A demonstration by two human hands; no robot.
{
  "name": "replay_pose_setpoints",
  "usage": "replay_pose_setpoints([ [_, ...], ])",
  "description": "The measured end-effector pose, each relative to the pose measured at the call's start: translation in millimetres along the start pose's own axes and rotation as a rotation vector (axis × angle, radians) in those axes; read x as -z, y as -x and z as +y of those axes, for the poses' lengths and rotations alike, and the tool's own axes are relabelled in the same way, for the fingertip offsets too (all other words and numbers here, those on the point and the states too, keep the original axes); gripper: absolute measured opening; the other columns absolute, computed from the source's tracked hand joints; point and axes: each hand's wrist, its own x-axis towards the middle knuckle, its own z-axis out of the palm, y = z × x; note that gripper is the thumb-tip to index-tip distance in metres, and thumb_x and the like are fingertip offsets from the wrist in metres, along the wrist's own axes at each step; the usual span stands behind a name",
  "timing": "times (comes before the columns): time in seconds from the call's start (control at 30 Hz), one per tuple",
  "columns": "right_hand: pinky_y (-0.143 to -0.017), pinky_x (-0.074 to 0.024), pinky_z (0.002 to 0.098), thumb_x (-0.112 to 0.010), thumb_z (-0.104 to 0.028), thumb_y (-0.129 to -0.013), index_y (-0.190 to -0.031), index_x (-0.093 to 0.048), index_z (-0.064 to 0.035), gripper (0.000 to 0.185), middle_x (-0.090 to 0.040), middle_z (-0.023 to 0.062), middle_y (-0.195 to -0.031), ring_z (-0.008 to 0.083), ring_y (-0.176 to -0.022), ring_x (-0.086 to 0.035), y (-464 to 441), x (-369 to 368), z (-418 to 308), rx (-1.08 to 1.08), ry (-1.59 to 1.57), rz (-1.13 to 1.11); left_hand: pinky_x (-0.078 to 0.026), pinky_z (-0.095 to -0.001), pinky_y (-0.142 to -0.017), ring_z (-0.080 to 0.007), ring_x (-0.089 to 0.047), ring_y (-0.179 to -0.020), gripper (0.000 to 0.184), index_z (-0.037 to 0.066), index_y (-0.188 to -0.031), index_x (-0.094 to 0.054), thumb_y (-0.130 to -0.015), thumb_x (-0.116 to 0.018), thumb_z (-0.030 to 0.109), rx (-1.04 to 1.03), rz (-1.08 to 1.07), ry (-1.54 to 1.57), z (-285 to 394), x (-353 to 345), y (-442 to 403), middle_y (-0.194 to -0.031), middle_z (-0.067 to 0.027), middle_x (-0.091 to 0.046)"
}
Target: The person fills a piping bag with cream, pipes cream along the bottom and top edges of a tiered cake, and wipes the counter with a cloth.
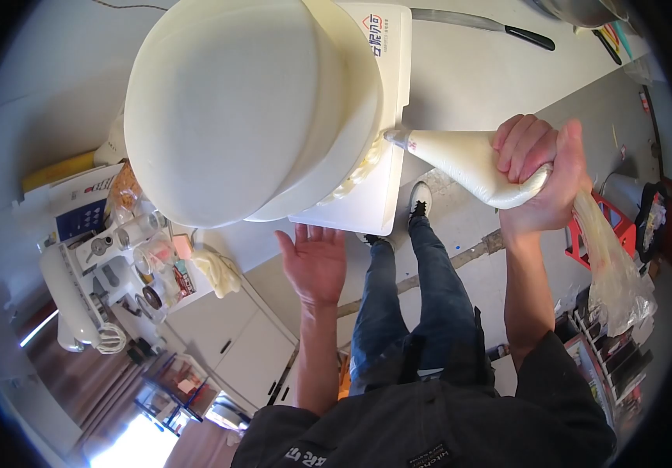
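Observation:
A tall, tiered cake (211, 117) with smooth white coating stands on a white rectangular board (387, 187). Ridged cream piping (361, 173) runs along its lower edge on the right. My right hand (543, 168) is wrapped round a filled piping bag (461, 160), its twisted clear tail hanging below the wrist. The bag's metal nozzle (397, 139) points left at the cake's base, by the piped cream; whether it touches cannot be made out. Palm up, my left hand (315, 264) has its fingers stretched out under the board's near edge, fingertips hidden.
Beyond the board lies a long knife (476, 23) with a black handle. A metal bowl (586, 9) is at the top right. On the left stand a white stand mixer (74, 292), jars (152, 253) and a crumpled cloth (215, 273). A red stool (609, 226) sits at right.

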Motion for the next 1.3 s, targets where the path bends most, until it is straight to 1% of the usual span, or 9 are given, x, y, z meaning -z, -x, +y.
replay_pose_setpoints([
  [0.07,-0.050,-0.0408,0.0356,-0.033,-0.021,-0.104,-0.053,-0.041,-0.0058,0.054,-0.041,0.0092,-0.045,0.0189,-0.040,-0.040,0,2,0,-0.004,0.004,-0.022,-0.040,-0.0419,-0.109,-0.0214,-0.053,-0.126,0.049,0.007,-0.130,-0.054,-0.105,-0.039,0.046,0.024,-0.047,0.026,-1,1,0,-0.132,-0.0052,-0.060],
  [0.27,-0.049,-0.0405,0.0354,-0.035,-0.022,-0.104,-0.053,-0.041,-0.0051,0.054,-0.041,0.0088,-0.045,0.0181,-0.040,-0.039,-2,3,-1,0.026,-0.006,-0.060,-0.038,-0.0426,-0.112,-0.0219,-0.051,-0.129,0.050,0.008,-0.133,-0.051,-0.105,-0.038,0.047,-0.031,0.080,0.026,1,0,0,-0.137,-0.0058,-0.056],
  [0.37,-0.049,-0.0400,0.0351,-0.035,-0.021,-0.105,-0.053,-0.041,-0.0054,0.054,-0.041,0.0085,-0.045,0.0176,-0.040,-0.040,-3,2,4,0.055,0.018,-0.030,-0.036,-0.0427,-0.114,-0.0228,-0.049,-0.131,0.053,0.008,-0.136,-0.050,-0.105,-0.035,0.048,0.032,-0.007,0.024,0,-4,1,-0.140,-0.0059,-0.055],
  [0.57,-0.047,-0.0394,0.0347,-0.035,-0.021,-0.105,-0.056,-0.041,-0.0041,0.052,-0.041,0.0085,-0.046,0.0175,-0.040,-0.040,-4,6,-1,0.040,-0.015,-0.098,-0.034,-0.0445,-0.116,-0.0239,-0.046,-0.135,0.056,0.008,-0.140,-0.049,-0.106,-0.030,0.049,-0.012,0.028,0.087,1,-1,-1,-0.144,-0.0056,-0.053],
  [0.67,-0.047,-0.0391,0.0344,-0.036,-0.021,-0.105,-0.055,-0.041,-0.0042,0.054,-0.041,0.0081,-0.045,0.0173,-0.040,-0.040,-8,2,3,0.077,0.027,-0.045,-0.034,-0.0443,-0.115,-0.0238,-0.048,-0.134,0.056,0.009,-0.139,-0.051,-0.106,-0.031,0.049,0.034,0.013,-0.002,-1,-8,0,-0.143,-0.0052,-0.054],
  [0.77,-0.047,-0.0389,0.0345,-0.038,-0.021,-0.105,-0.053,-0.040,-0.0045,0.054,-0.041,0.0084,-0.045,0.0176,-0.040,-0.040,-7,2,2,0.048,0.055,-0.050,-0.038,-0.0437,-0.113,-0.0248,-0.051,-0.130,0.053,0.011,-0.136,-0.054,-0.106,-0.032,0.048,0.063,0.017,0.049,-1,-3,1,-0.139,-0.0047,-0.058],
  [0.87,-0.047,-0.0387,0.0345,-0.039,-0.021,-0.105,-0.054,-0.041,-0.0043,0.054,-0.041,0.0089,-0.045,0.0179,-0.040,-0.040,-6,6,-3,0.026,0.022,-0.100,-0.043,-0.0433,-0.109,-0.0258,-0.054,-0.126,0.051,0.012,-0.134,-0.056,-0.106,-0.034,0.047,0.034,0.032,0.053,1,0,0,-0.135,-0.0043,-0.060],
  [0.97,-0.046,-0.0383,0.0344,-0.039,-0.021,-0.105,-0.055,-0.041,-0.0043,0.053,-0.041,0.0082,-0.045,0.0175,-0.040,-0.040,-8,3,-2,0.052,0.038,-0.065,-0.046,-0.0445,-0.105,-0.0262,-0.056,-0.124,0.048,0.011,-0.134,-0.056,-0.106,-0.036,0.045,-0.013,0.080,0.056,-1,-9,-2,-0.134,-0.0050,-0.060],
  [1.3,-0.046,-0.0385,0.0341,-0.038,-0.018,-0.105,-0.055,-0.040,-0.0050,0.051,-0.040,0.0071,-0.045,0.0160,-0.040,-0.039,-7,4,0,0.058,0.028,-0.081,-0.043,-0.0482,-0.109,-0.0294,-0.056,-0.124,0.042,0.009,-0.131,-0.056,-0.104,-0.040,0.037,-0.014,0.015,0.071,1,1,-4,-0.133,-0.0091,-0.061],
])
